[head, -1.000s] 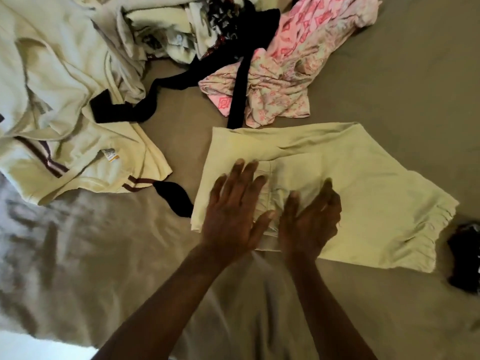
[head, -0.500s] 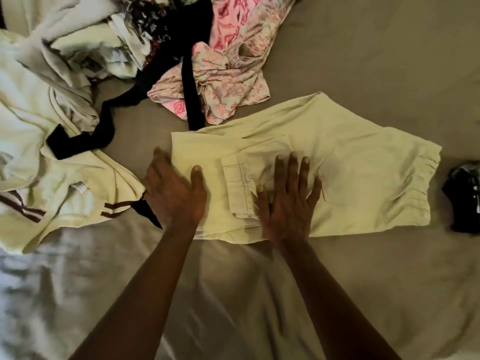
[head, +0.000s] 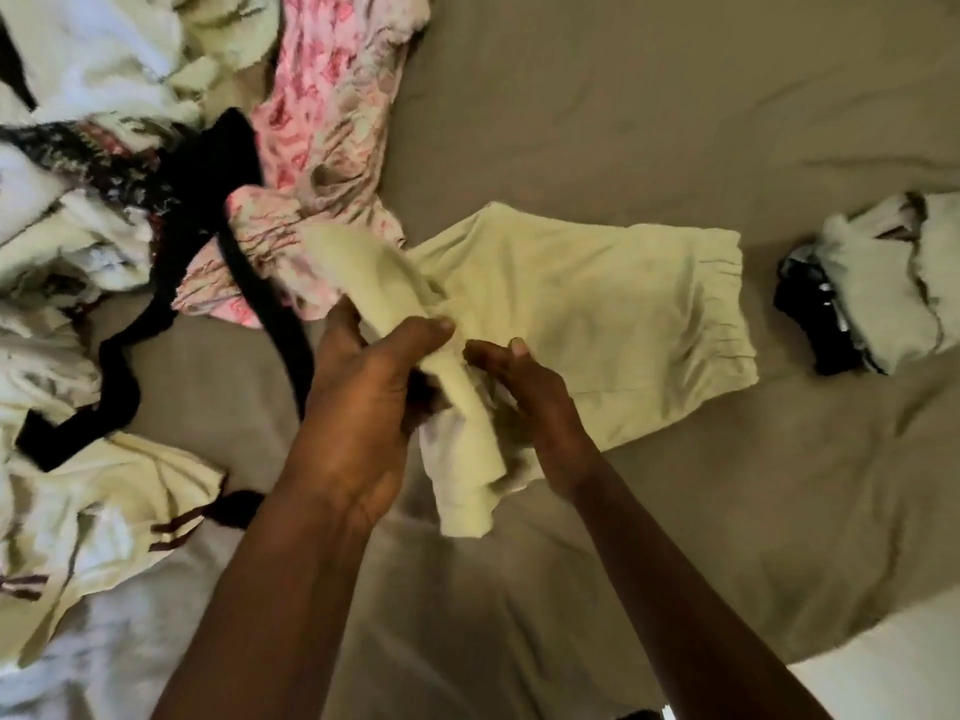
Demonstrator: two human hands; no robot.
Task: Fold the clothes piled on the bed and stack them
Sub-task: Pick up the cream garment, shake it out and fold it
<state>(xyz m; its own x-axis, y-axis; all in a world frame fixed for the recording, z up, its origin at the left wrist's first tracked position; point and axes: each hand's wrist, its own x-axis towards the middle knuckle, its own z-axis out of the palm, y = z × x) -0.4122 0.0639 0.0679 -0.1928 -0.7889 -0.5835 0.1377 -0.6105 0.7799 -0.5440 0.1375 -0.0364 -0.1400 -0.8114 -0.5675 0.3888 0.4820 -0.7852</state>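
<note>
The bed (head: 649, 106), under a taupe sheet, filled the view and served as the folding surface. Along its left side sprawled the unsorted pile (head: 98, 163) of cream, white and dark clothes, with a pink patterned garment (head: 327, 116) and a long black strap (head: 228, 163) spilling toward the middle. It was kept apart from the working space, likely so loose pieces would not tangle with the one being folded.

In the centre lay the pale yellow garment (head: 597, 314). Its right part was flat on the sheet, gathered hem outward. Its left end was raised and bunched into a narrow band, apparently for a fold over the flat part.

Well apart at the right edge sat 1 small folded bundle (head: 878, 288), white over black, probably the start of the stack.

The left hand (head: 358, 402) gripped the raised band, thumb over the top and fingers curled beneath. The right hand (head: 524, 402) held the same band just beside it, thumb on the cloth; its other fingers were mostly hidden under fabric, so it read as a pinch. Most of the pile remained unfolded.
</note>
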